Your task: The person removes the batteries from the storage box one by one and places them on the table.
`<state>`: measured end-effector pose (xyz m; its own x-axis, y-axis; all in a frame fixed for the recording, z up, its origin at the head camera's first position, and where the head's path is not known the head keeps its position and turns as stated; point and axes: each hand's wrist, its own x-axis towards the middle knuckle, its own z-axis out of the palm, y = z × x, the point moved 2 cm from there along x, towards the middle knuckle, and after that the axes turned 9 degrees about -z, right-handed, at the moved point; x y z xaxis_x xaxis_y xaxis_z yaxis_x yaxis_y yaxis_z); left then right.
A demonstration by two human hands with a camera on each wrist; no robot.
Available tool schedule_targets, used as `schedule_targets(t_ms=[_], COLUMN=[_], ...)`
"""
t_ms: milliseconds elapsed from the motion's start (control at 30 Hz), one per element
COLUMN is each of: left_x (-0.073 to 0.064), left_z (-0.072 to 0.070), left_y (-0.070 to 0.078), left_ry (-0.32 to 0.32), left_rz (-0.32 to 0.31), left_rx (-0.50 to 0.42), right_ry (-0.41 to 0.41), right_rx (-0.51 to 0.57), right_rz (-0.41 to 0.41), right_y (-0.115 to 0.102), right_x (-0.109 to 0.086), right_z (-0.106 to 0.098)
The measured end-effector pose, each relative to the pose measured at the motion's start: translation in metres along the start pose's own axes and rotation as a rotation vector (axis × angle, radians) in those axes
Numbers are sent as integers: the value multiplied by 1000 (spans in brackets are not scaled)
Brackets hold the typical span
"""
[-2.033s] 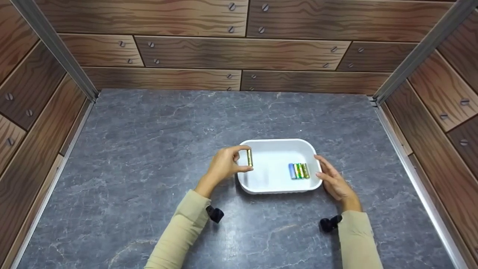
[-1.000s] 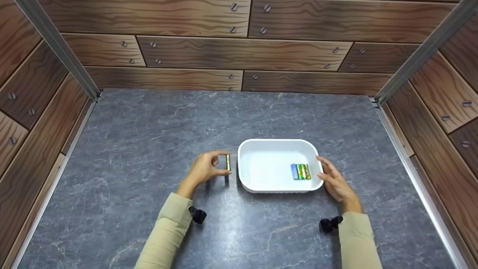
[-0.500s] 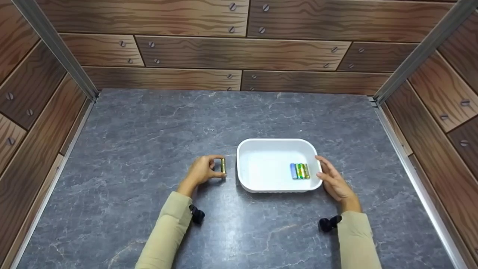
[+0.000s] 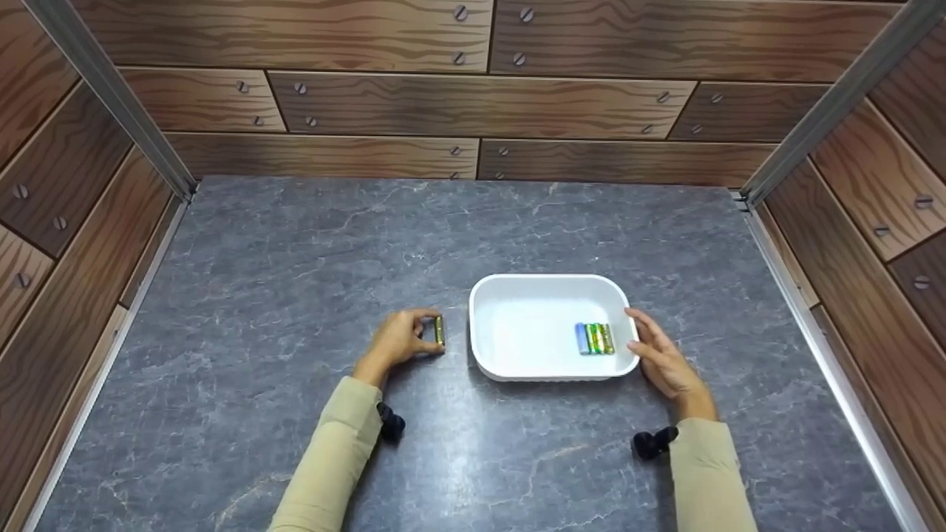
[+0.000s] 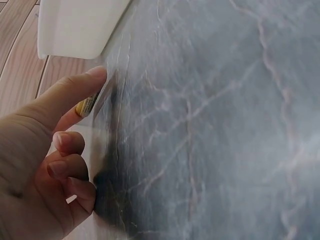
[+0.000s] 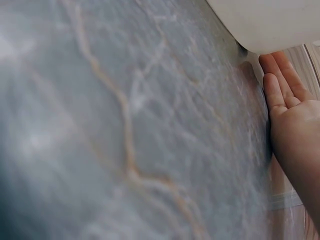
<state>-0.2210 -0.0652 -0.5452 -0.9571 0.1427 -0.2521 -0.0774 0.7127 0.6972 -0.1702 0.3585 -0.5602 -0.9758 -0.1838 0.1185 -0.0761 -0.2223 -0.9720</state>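
Left of the white tray, my left hand (image 4: 397, 338) pinches a gold-and-dark battery (image 4: 440, 330) end to end between thumb and index finger, down at the tabletop. In the left wrist view the battery (image 5: 86, 106) shows partly behind the thumb, and the other fingers are curled loosely. My right hand (image 4: 667, 364) rests against the right end of the white tray (image 4: 517, 377), its fairly straight fingers and thumb touching the rim. Inside, near that end, several batteries (image 4: 595, 339) lie side by side: a blue one leftmost, then green and gold ones.
The grey marbled tabletop (image 4: 295, 251) spreads around the tray. Wood-patterned panels (image 4: 473, 103) with metal corner posts stand at the back and both sides. A black wrist camera (image 4: 654, 443) sits at each sleeve cuff.
My left hand has carried the battery from over the tray's left end out to the left and down to the tabletop. The right hand has stayed at the tray's right end.
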Motion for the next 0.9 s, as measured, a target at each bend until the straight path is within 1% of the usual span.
schedule_targets(t_ms=[233, 367, 500, 600, 900], left_x=[1, 0, -1, -1, -3], left_z=[1, 1, 1, 0, -1], left_y=[-1, -1, 0, 0, 1], left_ry=[15, 14, 8, 9, 7], left_rz=[11, 4, -5, -9, 0], left_rx=[35, 45, 47, 46, 36], right_ry=[41, 29, -14, -26, 12], right_rx=[-29, -27, -1, 10, -5], right_rz=[31, 43, 7, -11, 8], right_y=[0, 1, 0, 0, 0], right_x=[1, 1, 0, 0, -1], right_z=[0, -1, -2, -2, 0])
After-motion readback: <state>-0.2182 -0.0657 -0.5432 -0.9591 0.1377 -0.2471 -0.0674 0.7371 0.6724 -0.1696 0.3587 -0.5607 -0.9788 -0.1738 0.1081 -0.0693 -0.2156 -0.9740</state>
